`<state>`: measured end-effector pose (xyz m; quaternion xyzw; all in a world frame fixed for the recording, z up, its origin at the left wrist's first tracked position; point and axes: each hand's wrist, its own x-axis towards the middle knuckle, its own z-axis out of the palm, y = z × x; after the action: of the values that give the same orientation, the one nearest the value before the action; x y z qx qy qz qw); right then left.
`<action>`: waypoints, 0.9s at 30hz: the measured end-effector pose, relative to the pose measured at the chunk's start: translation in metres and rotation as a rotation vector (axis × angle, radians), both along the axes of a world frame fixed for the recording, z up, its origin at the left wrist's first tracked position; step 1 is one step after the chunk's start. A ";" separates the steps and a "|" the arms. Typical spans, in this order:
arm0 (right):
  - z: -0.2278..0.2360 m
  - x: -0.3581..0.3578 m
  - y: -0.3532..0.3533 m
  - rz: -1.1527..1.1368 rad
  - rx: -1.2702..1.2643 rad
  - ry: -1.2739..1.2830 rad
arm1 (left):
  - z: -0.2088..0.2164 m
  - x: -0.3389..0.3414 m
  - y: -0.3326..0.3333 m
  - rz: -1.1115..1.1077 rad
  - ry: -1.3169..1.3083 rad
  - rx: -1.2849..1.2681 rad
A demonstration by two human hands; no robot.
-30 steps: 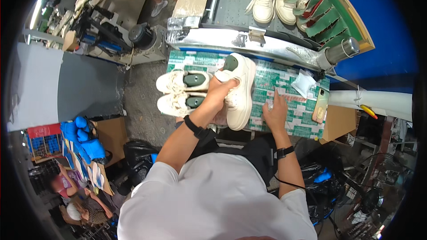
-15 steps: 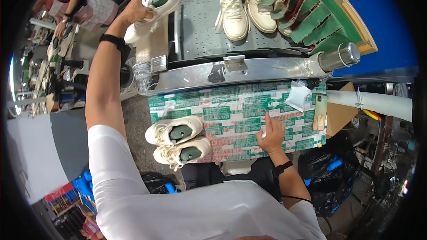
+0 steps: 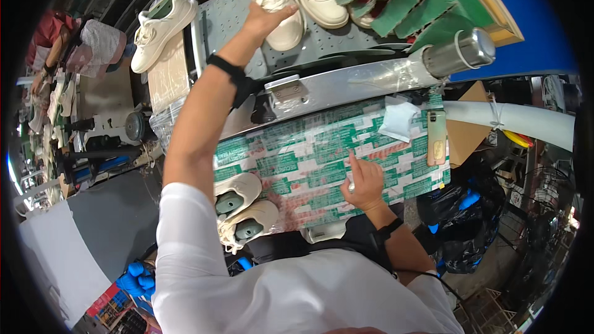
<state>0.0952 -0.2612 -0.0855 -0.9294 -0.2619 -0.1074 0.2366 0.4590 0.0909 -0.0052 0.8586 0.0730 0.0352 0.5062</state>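
Note:
At the far side, my left hand reaches onto a cream lace-up sneaker that stands on the grey conveyor. Its thumb lies across the shoe's top, and the other fingers are mostly hidden. My right hand hovers over the green-and-white taped tabletop, index finger stretched out and the others curled. Something small and whitish shows at its thumb, too small to name. A second cream sneaker stands just right of the gripped one. Two more sneakers with dark green insoles sit at the tabletop's left end, partly behind my left arm.
Another cream sneaker rests on a ledge left of the conveyor. A metal rail with a roller end separates conveyor and tabletop. Green flaps hang at the back right. A white packet and a phone lie at right.
My left hand has let go of the sneaker at the far left and moved right onto a sneaker on the conveyor. My view has turned somewhat; my right hand keeps its pose.

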 end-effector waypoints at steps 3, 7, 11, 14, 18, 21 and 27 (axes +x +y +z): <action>0.002 -0.003 0.002 -0.027 0.036 0.010 | -0.024 0.035 -0.005 0.206 0.256 0.059; 0.006 -0.009 0.000 -0.016 0.061 0.015 | -0.003 0.012 0.022 0.192 0.264 -0.551; -0.004 -0.008 -0.003 0.030 0.104 0.033 | 0.068 -0.089 0.016 0.078 0.237 -0.811; -0.006 -0.005 0.000 0.001 0.076 0.051 | 0.109 -0.213 -0.042 0.130 0.055 -0.671; -0.004 -0.003 -0.002 0.028 0.105 0.043 | 0.073 -0.334 -0.114 0.301 0.073 -0.398; -0.007 -0.005 0.000 0.020 0.079 -0.052 | 0.030 -0.401 -0.154 0.408 -0.057 -0.026; -0.001 -0.007 -0.002 -0.003 0.114 -0.012 | -0.021 -0.451 -0.153 0.337 0.063 0.140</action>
<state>0.0885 -0.2627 -0.0867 -0.9141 -0.2555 -0.1283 0.2874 0.0078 -0.0621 -0.0260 0.8679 0.2290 0.0977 0.4299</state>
